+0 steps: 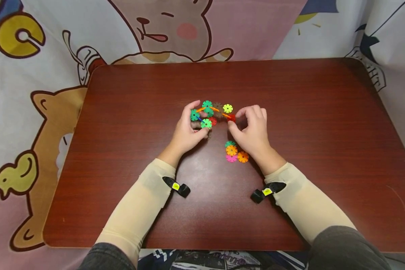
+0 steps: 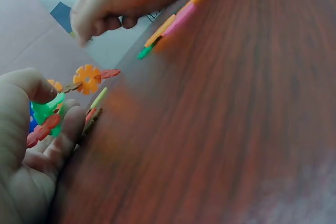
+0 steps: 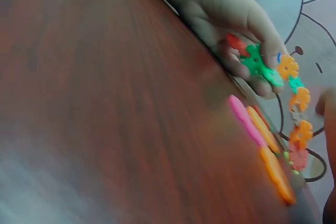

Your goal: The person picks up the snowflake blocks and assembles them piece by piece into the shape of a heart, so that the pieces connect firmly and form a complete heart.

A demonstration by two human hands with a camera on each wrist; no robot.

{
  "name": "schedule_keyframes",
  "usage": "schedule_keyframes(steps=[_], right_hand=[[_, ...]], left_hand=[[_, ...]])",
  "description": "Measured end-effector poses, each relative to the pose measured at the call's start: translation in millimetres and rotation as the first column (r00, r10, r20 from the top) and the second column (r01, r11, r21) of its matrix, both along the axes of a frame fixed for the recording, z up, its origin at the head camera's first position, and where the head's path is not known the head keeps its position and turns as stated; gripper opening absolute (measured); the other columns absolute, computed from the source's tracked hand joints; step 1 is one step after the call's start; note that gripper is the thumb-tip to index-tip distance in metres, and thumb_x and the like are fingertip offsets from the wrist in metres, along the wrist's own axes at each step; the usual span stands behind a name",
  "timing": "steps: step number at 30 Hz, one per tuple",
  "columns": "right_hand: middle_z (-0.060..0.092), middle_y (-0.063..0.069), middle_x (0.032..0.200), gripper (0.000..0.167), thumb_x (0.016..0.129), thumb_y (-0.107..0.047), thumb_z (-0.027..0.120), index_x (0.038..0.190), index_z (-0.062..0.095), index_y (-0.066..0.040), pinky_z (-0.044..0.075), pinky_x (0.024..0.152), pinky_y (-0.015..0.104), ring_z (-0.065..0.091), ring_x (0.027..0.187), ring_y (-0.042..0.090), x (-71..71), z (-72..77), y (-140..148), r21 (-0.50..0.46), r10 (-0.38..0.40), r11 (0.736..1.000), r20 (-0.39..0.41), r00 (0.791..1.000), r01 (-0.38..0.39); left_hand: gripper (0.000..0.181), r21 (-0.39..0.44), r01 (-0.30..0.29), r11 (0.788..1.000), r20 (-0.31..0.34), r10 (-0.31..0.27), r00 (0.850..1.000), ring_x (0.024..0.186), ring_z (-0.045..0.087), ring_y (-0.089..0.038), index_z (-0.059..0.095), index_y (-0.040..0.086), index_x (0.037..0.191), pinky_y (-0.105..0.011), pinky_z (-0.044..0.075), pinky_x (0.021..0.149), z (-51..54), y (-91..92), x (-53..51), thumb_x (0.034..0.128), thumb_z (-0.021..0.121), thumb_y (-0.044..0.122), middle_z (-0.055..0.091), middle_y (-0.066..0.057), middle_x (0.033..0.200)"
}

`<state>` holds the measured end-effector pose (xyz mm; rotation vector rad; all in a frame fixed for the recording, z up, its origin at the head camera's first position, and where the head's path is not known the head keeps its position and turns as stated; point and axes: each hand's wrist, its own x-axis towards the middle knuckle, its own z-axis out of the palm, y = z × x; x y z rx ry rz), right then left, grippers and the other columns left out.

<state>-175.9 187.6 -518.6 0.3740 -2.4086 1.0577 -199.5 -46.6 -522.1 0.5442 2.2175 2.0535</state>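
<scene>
A chain of interlocking plastic snowflake discs, with a bright green disc [image 1: 206,123] at its near end, is gripped by my left hand [image 1: 183,129] between thumb and fingers. Orange discs [image 2: 87,79] link its far part, which ends in a red disc [image 1: 231,118]. Beside that end is my right hand [image 1: 254,129], its fingers bent. The left wrist view shows a gap between this hand [image 2: 123,9] and the chain, with nothing visible in its fingers. Some of the chain is hidden behind the left fingers [image 3: 270,43].
Loose discs, among them an orange disc [image 1: 243,156] and a pink disc [image 1: 231,159], lie on the brown table [image 1: 307,112] between the forearms. A yellow-green disc [image 1: 227,108] lies beyond the chain. Patterned cloth [image 1: 249,30] hangs behind the table.
</scene>
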Motion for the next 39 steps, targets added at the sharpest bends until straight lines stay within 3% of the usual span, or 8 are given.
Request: schedule_keyframes(steps=[3,5,10,14,18,29,33,39], right_hand=[[0.054,0.001,0.064,0.030,0.089,-0.034,0.074,0.070,0.061,-0.014,0.039,0.057,0.040,0.051,0.064,0.025,5.4,5.0,-0.7,0.144,-0.007,0.989,0.113,0.994,-0.009],[0.050,-0.005,0.056,0.036,0.089,-0.044,0.072,0.066,0.057,-0.020,0.035,0.048,0.037,0.048,0.055,0.019,9.9,8.9,-3.4,0.263,-0.042,0.964,0.251,0.967,-0.026],[0.057,-0.001,0.064,0.037,0.081,-0.054,0.069,0.080,0.057,-0.019,0.042,0.050,0.042,0.055,0.060,0.024,17.8,20.3,-12.9,0.465,-0.131,0.877,0.466,0.875,-0.117],[0.059,0.006,0.078,0.037,0.076,-0.044,0.070,0.091,0.056,-0.014,0.050,0.058,0.046,0.060,0.067,0.031,27.4,27.8,-22.4,0.520,-0.122,0.831,0.517,0.847,-0.198],[0.056,0.011,0.086,0.031,0.076,-0.031,0.070,0.092,0.057,-0.007,0.053,0.066,0.050,0.061,0.075,0.037,37.5,30.7,-32.2,0.530,-0.106,0.824,0.494,0.863,-0.202],[0.063,0.009,0.095,0.030,0.077,-0.013,0.074,0.106,0.066,-0.005,0.047,0.093,0.045,0.059,0.091,0.034,37.5,12.8,-37.4,0.395,0.059,0.899,0.319,0.946,-0.189],[0.062,0.015,0.101,0.034,0.081,-0.022,0.072,0.109,0.064,-0.003,0.050,0.089,0.050,0.058,0.092,0.040,38.1,12.8,-36.7,0.439,-0.022,0.890,0.308,0.951,-0.121],[0.057,0.022,0.100,0.044,0.076,-0.028,0.073,0.105,0.059,0.002,0.053,0.078,0.055,0.055,0.089,0.045,49.2,21.9,-42.0,0.555,-0.084,0.822,0.339,0.937,-0.127]], left_hand=[[0.084,0.023,-0.012,1.000,0.011,0.012,1.000,0.073,0.071,-0.031,0.034,0.007,0.159,-0.039,0.064,0.062,-0.1,0.2,0.1,0.0877,0.073,-0.012,0.063,-0.022,0.129],[0.084,0.032,-0.018,0.999,0.018,0.017,1.000,0.068,0.069,-0.030,0.035,0.009,0.159,-0.039,0.063,0.059,-0.3,0.5,0.5,0.0877,0.074,-0.013,0.063,-0.022,0.129],[0.082,0.028,-0.035,0.999,0.037,0.034,0.999,0.063,0.064,-0.026,0.037,0.010,0.157,-0.036,0.061,0.055,-0.5,0.7,0.7,0.0882,0.075,-0.012,0.063,-0.022,0.127],[0.079,0.041,-0.012,0.999,0.052,0.010,0.999,0.066,0.065,-0.027,0.037,0.009,0.157,-0.034,0.059,0.054,1.1,0.1,1.2,0.0891,0.072,-0.012,0.062,-0.023,0.129],[0.078,0.098,0.037,0.994,0.065,-0.044,0.997,0.075,0.069,-0.033,0.035,0.008,0.158,-0.030,0.057,0.055,2.4,-1.3,1.4,0.0876,0.058,-0.016,0.059,-0.026,0.133],[0.087,0.148,0.117,0.982,0.087,-0.131,0.988,0.071,0.059,-0.022,0.026,0.002,0.164,-0.024,0.052,0.060,1.9,-2.8,1.1,0.0797,0.043,-0.015,0.055,-0.027,0.142],[0.091,0.122,0.125,0.985,0.095,-0.137,0.986,0.096,0.066,-0.029,0.025,0.004,0.166,-0.022,0.048,0.060,3.3,-3.8,0.2,0.0791,0.044,-0.015,0.056,-0.024,0.145],[0.100,0.208,0.227,0.951,0.105,-0.253,0.962,0.123,0.060,-0.041,0.013,0.005,0.168,-0.023,0.054,0.071,2.1,-5.7,-3.1,0.0780,0.044,-0.023,0.044,-0.029,0.155]])
